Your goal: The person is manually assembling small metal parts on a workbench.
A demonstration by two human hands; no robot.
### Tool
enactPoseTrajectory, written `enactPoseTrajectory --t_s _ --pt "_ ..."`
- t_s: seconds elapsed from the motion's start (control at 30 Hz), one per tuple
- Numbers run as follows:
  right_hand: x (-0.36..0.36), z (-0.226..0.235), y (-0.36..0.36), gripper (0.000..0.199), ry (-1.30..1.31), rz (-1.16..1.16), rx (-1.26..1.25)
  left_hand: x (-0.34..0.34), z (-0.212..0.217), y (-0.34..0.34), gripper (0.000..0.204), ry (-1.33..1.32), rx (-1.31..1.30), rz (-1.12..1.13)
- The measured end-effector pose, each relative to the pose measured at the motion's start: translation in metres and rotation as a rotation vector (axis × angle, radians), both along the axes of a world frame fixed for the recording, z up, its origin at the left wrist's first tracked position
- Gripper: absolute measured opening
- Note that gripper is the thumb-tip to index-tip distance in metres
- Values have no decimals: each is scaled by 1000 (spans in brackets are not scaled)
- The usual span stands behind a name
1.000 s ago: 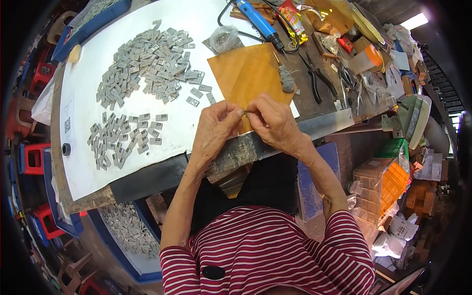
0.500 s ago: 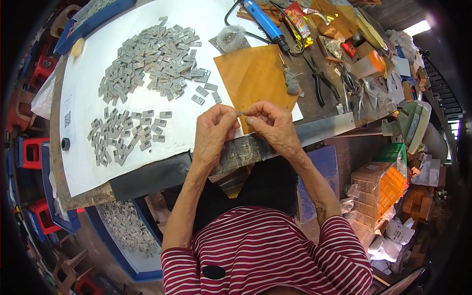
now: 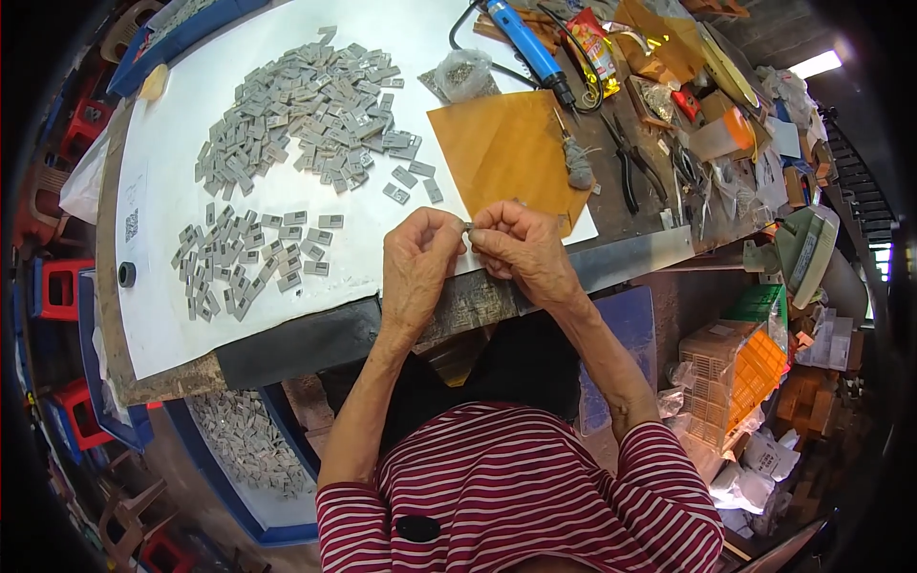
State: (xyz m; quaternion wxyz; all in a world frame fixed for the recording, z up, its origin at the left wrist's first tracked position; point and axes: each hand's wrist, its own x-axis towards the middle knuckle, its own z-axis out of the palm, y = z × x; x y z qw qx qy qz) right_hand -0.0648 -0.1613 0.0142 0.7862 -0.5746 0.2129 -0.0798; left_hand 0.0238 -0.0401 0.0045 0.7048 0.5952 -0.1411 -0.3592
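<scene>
Between the fingertips of both hands sits a small grey metal piece [image 3: 468, 226], mostly covered by the fingers. My left hand [image 3: 418, 256] pinches it from one side and my right hand [image 3: 525, 250] from the other, close above the table's front edge. Beyond them lies a brown sheet [image 3: 506, 143] on white paper [image 3: 373, 244]. To the left, flat grey rectangular pieces form a large heap [image 3: 296, 110] and a smaller, looser group [image 3: 253, 258] nearer to me. A few single pieces lie between the heap and the brown sheet.
A blue electric screwdriver [image 3: 525, 43], black-handled pliers [image 3: 630, 167] and a clear bag of small parts [image 3: 463, 74] lie at the back and right. Below the table, a blue tray [image 3: 258, 523] holds many grey pieces. An orange crate [image 3: 755, 382] stands at right.
The view has shifted slightly, so the tabletop things sit a little further right. Both hands stay together on the small piece, its angle between the fingers slightly changed.
</scene>
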Motion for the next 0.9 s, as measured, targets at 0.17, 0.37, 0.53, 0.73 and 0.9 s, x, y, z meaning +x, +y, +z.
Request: enactPoseTrajectory --t_s 0.17,0.37,0.53,0.73,0.9 --pt "3 -2 2 8 -8 -5 17 2 1 2 18 31 -11 4" --pt "6 -4 3 9 -42 -11 145 1 2 2 15 -98 36 29" --pt "7 -4 4 10 -54 -1 212 0 1 3 12 -312 82 28" --pt "9 -1 1 6 -12 -26 236 -3 5 6 12 -422 168 -76" --pt "9 3 -5 9 37 17 188 -6 6 6 10 -434 134 -66"
